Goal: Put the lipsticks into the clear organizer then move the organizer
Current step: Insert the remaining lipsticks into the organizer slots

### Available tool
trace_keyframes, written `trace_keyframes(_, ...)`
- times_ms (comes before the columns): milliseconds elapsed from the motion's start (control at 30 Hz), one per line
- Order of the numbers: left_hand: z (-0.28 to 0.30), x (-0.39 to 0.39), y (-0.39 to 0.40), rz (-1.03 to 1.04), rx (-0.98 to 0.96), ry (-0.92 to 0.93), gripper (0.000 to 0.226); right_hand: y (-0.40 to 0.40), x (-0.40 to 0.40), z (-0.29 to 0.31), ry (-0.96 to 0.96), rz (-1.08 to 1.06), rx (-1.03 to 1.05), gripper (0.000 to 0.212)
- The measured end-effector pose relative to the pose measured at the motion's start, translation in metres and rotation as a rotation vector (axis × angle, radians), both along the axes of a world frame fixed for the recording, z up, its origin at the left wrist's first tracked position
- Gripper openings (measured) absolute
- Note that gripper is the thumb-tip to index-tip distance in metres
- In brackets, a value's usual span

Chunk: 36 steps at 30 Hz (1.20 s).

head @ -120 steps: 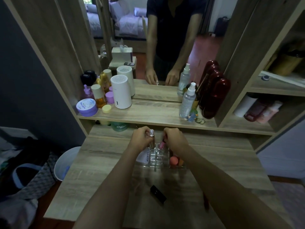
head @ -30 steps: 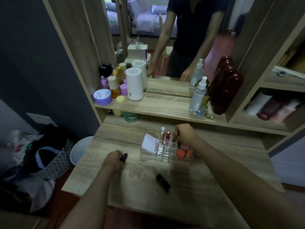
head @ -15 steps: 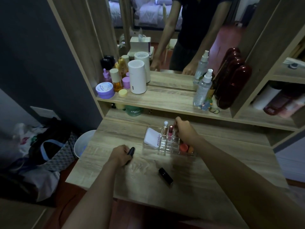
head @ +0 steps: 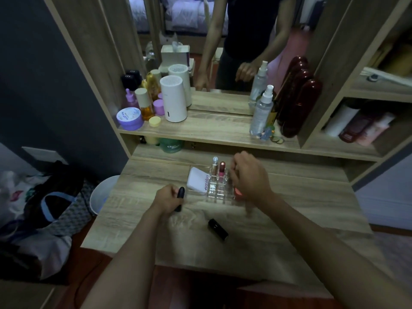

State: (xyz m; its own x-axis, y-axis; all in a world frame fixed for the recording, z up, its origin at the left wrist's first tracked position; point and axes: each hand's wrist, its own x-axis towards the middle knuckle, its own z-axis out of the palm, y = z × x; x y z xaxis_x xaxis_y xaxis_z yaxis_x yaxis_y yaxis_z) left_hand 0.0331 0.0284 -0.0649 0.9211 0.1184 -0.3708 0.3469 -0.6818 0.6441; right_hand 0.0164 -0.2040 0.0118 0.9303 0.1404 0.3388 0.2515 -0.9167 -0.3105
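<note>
The clear organizer (head: 214,192) stands on the wooden desk (head: 301,204), near its back. Two lipsticks stand upright in its slots: a gold one with a clear cap (head: 215,166) and a pink one (head: 221,169). A white compact (head: 197,181) lies in its left part, and something orange (head: 238,192) sits at its right. My left hand (head: 168,198) is closed around a black lipstick (head: 179,195) just left of the organizer. My right hand (head: 248,175) hovers over the organizer's right side, fingers curled, blurred, with nothing visible in it. Another black lipstick (head: 218,229) lies on the desk in front.
A shelf (head: 211,130) above the desk carries a white cylinder (head: 173,99), jars, a spray bottle (head: 262,111) and a dark red case (head: 298,103). A mirror stands behind. A white bin (head: 101,195) and bags sit on the floor at left.
My right hand has lifted off the organizer's back right slots and drawn slightly back. My left hand keeps hold of the black lipstick beside the organizer. The view has shifted a little.
</note>
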Motion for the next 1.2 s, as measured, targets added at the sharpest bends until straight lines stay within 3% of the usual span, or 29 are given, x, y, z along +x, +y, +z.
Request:
trace_keyframes(100, 0.003, -0.001, -0.005, -0.029, 0.003, 0.001, 0.033, 0.009, -0.032, -0.023, 0.122, 0.141, 0.053, 0.01)
trace_keyframes(233, 0.004, -0.002, -0.011, -0.063, -0.013, -0.001, 0.029, 0.017, -0.054, -0.061, 0.613, 0.13, -0.089, 0.036)
trace_keyframes(333, 0.006, -0.004, -0.016, -0.096, -0.017, -0.012, 0.018, 0.019, -0.061, -0.078, 0.699, 0.095, -0.096, 0.046)
trace_keyframes(500, 0.009, -0.014, -0.032, -0.153, -0.083, -0.033, 0.02, 0.021, -0.063, -0.087, 0.762, 0.089, -0.172, 0.043)
trace_keyframes(700, 0.017, -0.011, -0.047, -0.22, -0.145, -0.095, 0.036, 0.018, -0.056, -0.075, 0.69, 0.047, -0.109, 0.034)
trace_keyframes(833, 0.029, -0.001, -0.053, -0.204, -0.216, -0.16, 0.019, 0.01, -0.037, -0.052, 0.581, 0.0, -0.018, 0.023)
trace_keyframes(1000, 0.041, 0.016, -0.063, -0.138, -0.281, -0.265, 0.026, 0.003, -0.011, -0.022, 0.46, -0.092, 0.073, 0.024)
trace_keyframes(1200, 0.042, 0.032, -0.074, -0.09, -0.217, -0.304, 0.025, 0.009, 0.015, -0.008, 0.348, -0.107, 0.056, 0.015)
